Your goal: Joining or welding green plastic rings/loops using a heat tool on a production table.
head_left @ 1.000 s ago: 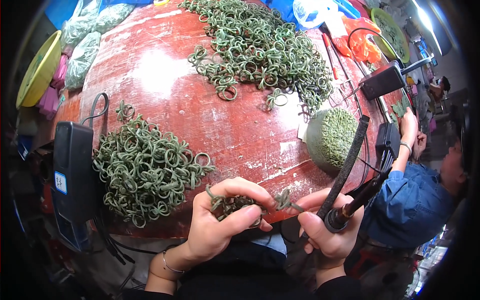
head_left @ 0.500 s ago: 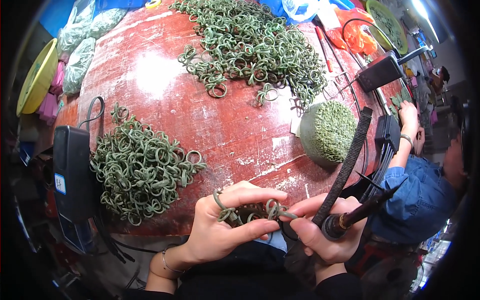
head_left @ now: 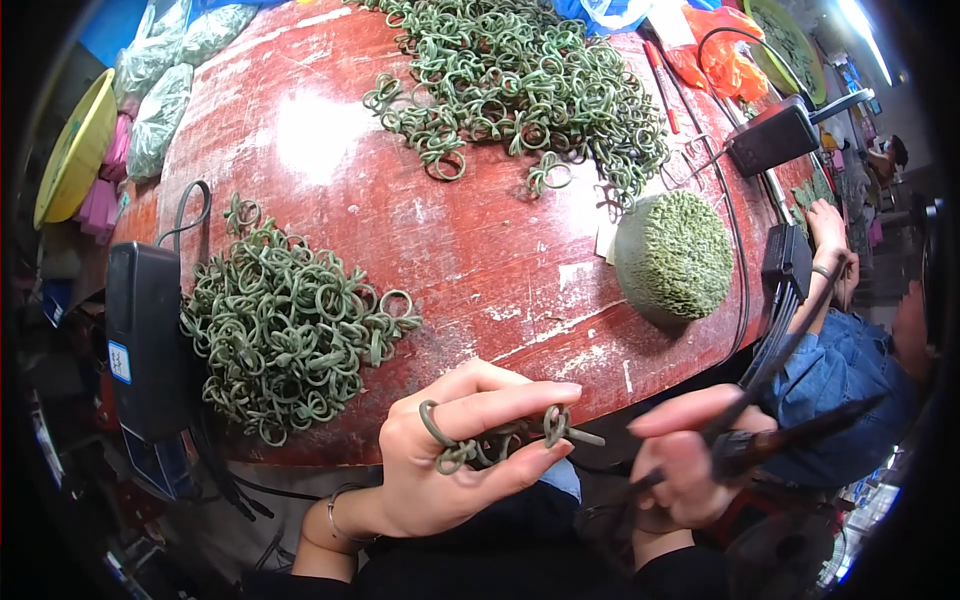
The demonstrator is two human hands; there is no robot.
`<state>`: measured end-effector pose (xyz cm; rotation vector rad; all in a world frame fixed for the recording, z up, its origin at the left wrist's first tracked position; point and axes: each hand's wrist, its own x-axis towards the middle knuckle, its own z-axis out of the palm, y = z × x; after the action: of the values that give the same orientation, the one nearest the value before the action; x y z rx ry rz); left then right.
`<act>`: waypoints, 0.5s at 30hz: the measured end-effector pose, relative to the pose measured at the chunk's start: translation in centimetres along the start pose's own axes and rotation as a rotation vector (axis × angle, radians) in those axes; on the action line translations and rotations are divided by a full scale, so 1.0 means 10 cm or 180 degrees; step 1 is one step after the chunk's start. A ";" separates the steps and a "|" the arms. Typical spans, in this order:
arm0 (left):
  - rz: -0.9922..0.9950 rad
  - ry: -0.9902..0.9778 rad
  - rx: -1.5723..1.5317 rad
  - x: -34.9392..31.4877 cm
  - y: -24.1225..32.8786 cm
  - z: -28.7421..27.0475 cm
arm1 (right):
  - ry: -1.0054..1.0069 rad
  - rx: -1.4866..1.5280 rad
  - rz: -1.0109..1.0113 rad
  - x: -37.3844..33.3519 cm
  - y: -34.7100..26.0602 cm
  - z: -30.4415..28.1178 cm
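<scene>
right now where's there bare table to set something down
The red table is bare across its middle, between the near ring pile, the far ring pile and the round green bundle. It reaches up between the clear bags and the far ring pile. The right edge is crowded around the black boxes.

- A workshop;
- a scuffed red worktable, its surface worn pale in patches;
- a large heap of green rings and a smaller heap on it;
- filled clear bags and a yellow basin on the left;
- a cabled black box;
- a co-worker in blue at the right
</scene>
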<state>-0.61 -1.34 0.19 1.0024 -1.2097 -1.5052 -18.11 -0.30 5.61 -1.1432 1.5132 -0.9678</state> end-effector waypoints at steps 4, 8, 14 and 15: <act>0.0506 0.0052 0.0864 0.01 0.07 0.06 | 0.0049 0.1190 -0.1274 0.04 0.07 0.03; 0.0453 0.0076 0.1237 0.00 0.09 0.03 | -0.0039 0.0517 -0.0426 0.05 -0.04 0.03; 0.0573 -0.0024 0.1344 -0.01 0.07 0.02 | 0.0249 0.0225 -0.0663 0.07 -0.01 0.12; 0.0572 -0.0031 0.1337 -0.01 0.07 0.02 | 0.0451 0.0174 -0.0726 0.07 0.00 0.14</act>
<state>-0.62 -1.27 0.90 1.1213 -1.6190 -1.1404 -16.79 -1.01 5.20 -1.2488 1.4791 -1.2600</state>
